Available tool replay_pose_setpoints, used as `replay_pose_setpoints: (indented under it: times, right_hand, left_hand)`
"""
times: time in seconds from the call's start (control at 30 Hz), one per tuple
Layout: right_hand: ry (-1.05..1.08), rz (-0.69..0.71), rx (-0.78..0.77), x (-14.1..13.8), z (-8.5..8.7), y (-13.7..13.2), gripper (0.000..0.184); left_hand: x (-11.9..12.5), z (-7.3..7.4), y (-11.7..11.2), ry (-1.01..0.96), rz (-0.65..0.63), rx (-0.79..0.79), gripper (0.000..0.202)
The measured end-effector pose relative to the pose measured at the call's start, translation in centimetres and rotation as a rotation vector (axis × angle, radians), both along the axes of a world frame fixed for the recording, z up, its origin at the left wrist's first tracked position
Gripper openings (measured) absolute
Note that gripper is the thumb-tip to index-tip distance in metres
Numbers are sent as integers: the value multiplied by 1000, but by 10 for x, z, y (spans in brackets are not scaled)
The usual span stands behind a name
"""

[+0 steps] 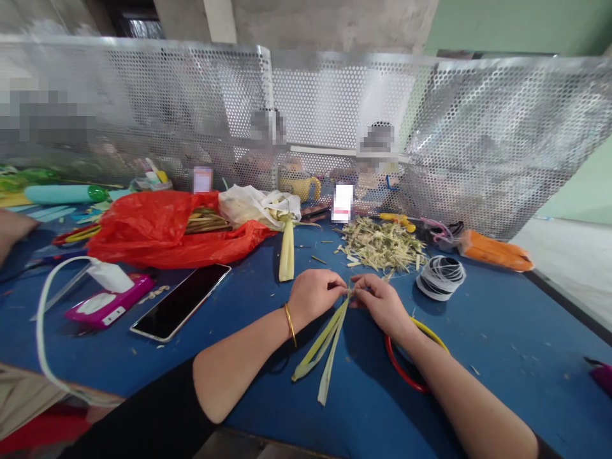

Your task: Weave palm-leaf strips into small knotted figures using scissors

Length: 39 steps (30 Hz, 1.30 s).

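Note:
My left hand (315,296), with a gold bangle at the wrist, pinches the upper end of some pale yellow-green leaf strips (331,338). My right hand (380,305) pinches at the same spot, fingertips almost meeting the left ones. The strips look like dried husk and fan out below toward the table's front edge. What exactly the right fingertips hold is too small to make out; a thin strand seems to run there. A spool of whitish line (440,278) stands to the right. Under my right forearm lies a red and yellow ring (399,368).
Behind my hands is a heap of chopped plant scraps (382,245). A red plastic bag (143,233), phone (184,303) and purple power strip (109,303) lie left. An orange packet (497,250) sits far right. A perforated metal screen (335,95) closes the table's back; people sit beyond.

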State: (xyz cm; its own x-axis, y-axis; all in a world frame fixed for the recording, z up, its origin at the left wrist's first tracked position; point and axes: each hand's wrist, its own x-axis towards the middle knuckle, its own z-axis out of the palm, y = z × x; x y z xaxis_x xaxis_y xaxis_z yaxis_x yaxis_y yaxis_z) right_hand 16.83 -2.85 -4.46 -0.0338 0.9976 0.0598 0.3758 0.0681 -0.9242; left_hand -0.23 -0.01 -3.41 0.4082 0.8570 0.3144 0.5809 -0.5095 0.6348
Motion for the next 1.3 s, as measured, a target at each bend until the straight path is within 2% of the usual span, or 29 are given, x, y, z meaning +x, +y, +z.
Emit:
replay_pose_setpoints:
  times: [0.1,0.2,0.27,0.37,0.47,0.53,0.67,0.8,0.83,0.9,1.0,1.07,1.2,1.3]
  right_hand:
    - [-148,-55,152,5,6,-2,11]
    - [-172,-47,273,6,10,-2,11]
    - [-96,10,249,4,10,-2,12]
    - [112,114,83,-2,10,-4,11]
    - [331,194,-74,-7,10,-5,9]
    - [380,201,-123,-8,9,-5,11]
    - [327,177,-103,-9,4,-2,14]
    - [298,171,-76,-8,3,0,16]
    - [289,169,-69,-8,3,0,16]
    - [257,172,-54,-7,3,0,14]
    - [157,194,-23,-6,1,0,11]
    - [73,201,9,-5,-1,0,9]
    - [-70,194,55,-6,-5,-1,11]
    - [-102,191,55,-6,-5,-1,12]
  left_hand:
    - [-6,5,8,70,65,-143,14]
    - [-10,5,12,192,179,-177,16]
    - [-10,2,13,233,198,-154,16]
    - [-9,-2,13,211,183,-138,16]
    - [-6,-5,13,-46,160,-298,16]
    - [-3,-6,13,-237,142,-455,16]
    - [3,-5,9,-424,99,-659,14]
    - [7,-5,5,-850,-26,-1010,11]
    - [7,-5,4,-898,-44,-1054,12]
    - [8,-6,3,-838,-53,-997,14]
    - [8,-9,3,-620,-65,-757,18]
    - [8,-11,5,-513,-77,-650,20]
    - [6,-18,10,-395,-66,-563,20]
    - [4,-22,12,-326,-49,-524,20]
